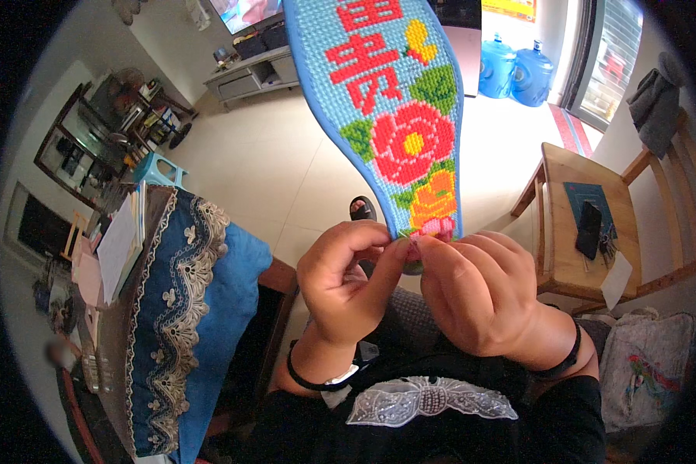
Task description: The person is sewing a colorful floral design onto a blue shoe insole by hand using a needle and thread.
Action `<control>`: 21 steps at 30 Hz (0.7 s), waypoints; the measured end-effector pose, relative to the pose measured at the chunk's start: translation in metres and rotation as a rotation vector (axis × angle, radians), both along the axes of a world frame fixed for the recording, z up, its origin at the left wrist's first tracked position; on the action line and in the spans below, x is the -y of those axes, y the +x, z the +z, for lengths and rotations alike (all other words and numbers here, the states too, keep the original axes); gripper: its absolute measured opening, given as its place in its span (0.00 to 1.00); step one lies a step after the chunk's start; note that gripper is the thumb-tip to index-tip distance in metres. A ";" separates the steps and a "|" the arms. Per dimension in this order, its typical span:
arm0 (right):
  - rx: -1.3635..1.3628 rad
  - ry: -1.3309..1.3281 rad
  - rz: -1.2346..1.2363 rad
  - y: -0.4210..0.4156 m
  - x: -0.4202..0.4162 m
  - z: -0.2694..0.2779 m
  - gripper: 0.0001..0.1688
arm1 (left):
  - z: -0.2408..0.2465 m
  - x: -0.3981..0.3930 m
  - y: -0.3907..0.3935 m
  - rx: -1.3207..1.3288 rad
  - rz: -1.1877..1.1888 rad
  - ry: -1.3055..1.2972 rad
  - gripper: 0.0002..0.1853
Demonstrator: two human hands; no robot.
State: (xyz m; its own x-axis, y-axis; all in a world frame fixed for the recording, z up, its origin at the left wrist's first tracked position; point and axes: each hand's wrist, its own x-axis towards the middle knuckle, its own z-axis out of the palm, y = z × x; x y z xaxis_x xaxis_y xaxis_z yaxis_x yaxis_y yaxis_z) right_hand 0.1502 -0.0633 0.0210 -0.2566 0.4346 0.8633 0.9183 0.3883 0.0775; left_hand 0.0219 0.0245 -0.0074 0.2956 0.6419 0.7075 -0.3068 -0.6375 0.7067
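A cross-stitched insole (391,110) with a blue edge, red characters and flowers stands upright in front of me, its narrow lower end between my hands. My left hand (348,278) pinches that end at its left side with thumb and forefinger. Close against it, my right hand (478,290) grips the lower end from the right, with its fingers curled. A short strand of light thread (405,235) shows near the fingertips. No needle can be made out; the fingers hide the insole's lowest part.
To the left is a table with a blue lace-trimmed cloth (174,325) and papers (119,249). At the right, a wooden chair (609,174) holds a phone (588,229) and keys (607,243). A cloth bag (644,371) lies below it. Water bottles (530,75) stand near the doorway.
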 end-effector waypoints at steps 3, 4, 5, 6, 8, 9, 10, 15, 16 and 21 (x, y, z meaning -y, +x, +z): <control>0.024 -0.056 -0.047 0.000 0.003 0.001 0.17 | 0.004 -0.002 0.003 -0.090 0.192 0.276 0.07; -0.018 -0.116 -0.058 -0.001 0.002 0.000 0.15 | 0.006 -0.002 0.005 -0.118 0.259 0.380 0.07; -0.060 -0.175 -0.070 -0.001 0.000 -0.001 0.13 | 0.007 -0.002 0.005 -0.169 0.275 0.419 0.07; -0.101 -0.234 -0.083 -0.001 -0.002 -0.003 0.11 | 0.008 0.000 0.005 -0.217 0.292 0.459 0.08; -0.225 -0.270 -0.062 0.001 -0.007 -0.005 0.09 | 0.008 0.000 0.008 -0.252 0.319 0.480 0.07; -0.286 -0.290 -0.048 0.003 -0.009 -0.005 0.08 | 0.007 -0.001 0.008 -0.249 0.324 0.426 0.07; -0.357 -0.319 -0.048 0.003 -0.004 0.002 0.08 | 0.006 -0.001 0.008 -0.245 0.328 0.373 0.06; -0.385 -0.252 0.036 0.013 -0.010 0.002 0.04 | 0.007 -0.002 0.014 -0.232 0.265 0.434 0.05; -0.420 -0.254 0.070 0.015 -0.011 0.000 0.04 | 0.006 -0.002 0.013 -0.221 0.211 0.331 0.04; -1.432 -0.362 0.328 0.043 -0.005 -0.006 0.10 | -0.005 -0.004 0.004 -0.054 -0.196 -0.266 0.05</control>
